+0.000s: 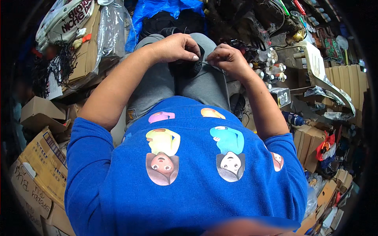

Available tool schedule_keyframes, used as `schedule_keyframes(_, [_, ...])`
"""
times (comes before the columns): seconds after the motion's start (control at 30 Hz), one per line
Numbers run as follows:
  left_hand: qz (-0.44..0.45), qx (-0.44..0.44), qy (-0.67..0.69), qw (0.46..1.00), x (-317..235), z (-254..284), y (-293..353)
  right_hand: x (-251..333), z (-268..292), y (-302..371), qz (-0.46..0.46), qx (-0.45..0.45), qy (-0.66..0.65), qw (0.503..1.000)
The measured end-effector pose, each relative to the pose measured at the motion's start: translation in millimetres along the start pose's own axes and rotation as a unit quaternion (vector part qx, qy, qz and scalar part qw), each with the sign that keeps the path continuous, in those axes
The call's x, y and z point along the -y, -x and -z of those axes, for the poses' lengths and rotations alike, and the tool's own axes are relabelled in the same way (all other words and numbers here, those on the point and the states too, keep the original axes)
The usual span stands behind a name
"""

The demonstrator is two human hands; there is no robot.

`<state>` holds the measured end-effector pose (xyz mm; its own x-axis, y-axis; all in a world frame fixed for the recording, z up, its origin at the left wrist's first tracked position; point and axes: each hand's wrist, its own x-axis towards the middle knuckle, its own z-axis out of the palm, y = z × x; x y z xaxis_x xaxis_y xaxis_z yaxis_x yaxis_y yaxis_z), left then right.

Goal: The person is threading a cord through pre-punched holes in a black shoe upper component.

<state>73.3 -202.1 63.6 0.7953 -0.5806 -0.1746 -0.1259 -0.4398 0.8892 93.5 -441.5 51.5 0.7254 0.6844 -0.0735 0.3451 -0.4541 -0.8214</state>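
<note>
A black item [191,70], possibly a shoe, rests on my lap between my grey-trousered thighs; its full shape is partly hidden. My left hand [179,48] curls over its far upper part, thumb and fingers closed on it. Just to the right, my right hand [229,60] is closed in a pinch close to the item's edge. A thin dark line, like a thread or a slim tool, shows between the two hands. What exactly the right fingers grip is too small to make out.
Beyond my knees lie black bundles [159,23] and a blue plastic sheet [138,17]. Several small bottles [273,70] and a worn white chair [315,65] stand at the right. Cardboard boxes [41,114] and black cords [59,65] crowd the left.
</note>
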Motion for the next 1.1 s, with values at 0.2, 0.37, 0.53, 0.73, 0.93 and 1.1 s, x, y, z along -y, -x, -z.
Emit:
schedule_keyframes(0.2, [-0.03,0.027,0.008,0.999,4.5,0.4,2.6,-2.5,-24.8,17.7,0.007,-0.067,-0.101,0.993])
schedule_keyframes(0.37, [0.002,0.08,-0.083,0.993,-8.1,2.5,2.4,4.1,-29.7,29.3,0.035,-0.106,-0.032,0.993])
schedule_keyframes(0.53, [-0.002,0.098,-0.111,0.989,-6.9,0.0,-1.0,26.1,-14.6,24.1,0.07,-0.025,0.187,0.98])
schedule_keyframes(0.73, [-0.057,0.068,-0.105,0.991,7.7,-3.3,-11.2,44.1,-6.0,-0.7,0.115,0.071,0.325,0.936])
schedule_keyframes(0.93, [-0.124,-0.17,-0.215,0.954,12.1,-23.3,-5.1,27.1,-22.3,-3.2,0.039,0.025,0.18,0.983])
schedule_keyframes(1.1, [-0.015,-0.259,-0.18,0.949,-8.8,-39.9,53.6,6.1,3.6,29.4,-0.158,0.006,-0.224,0.962])
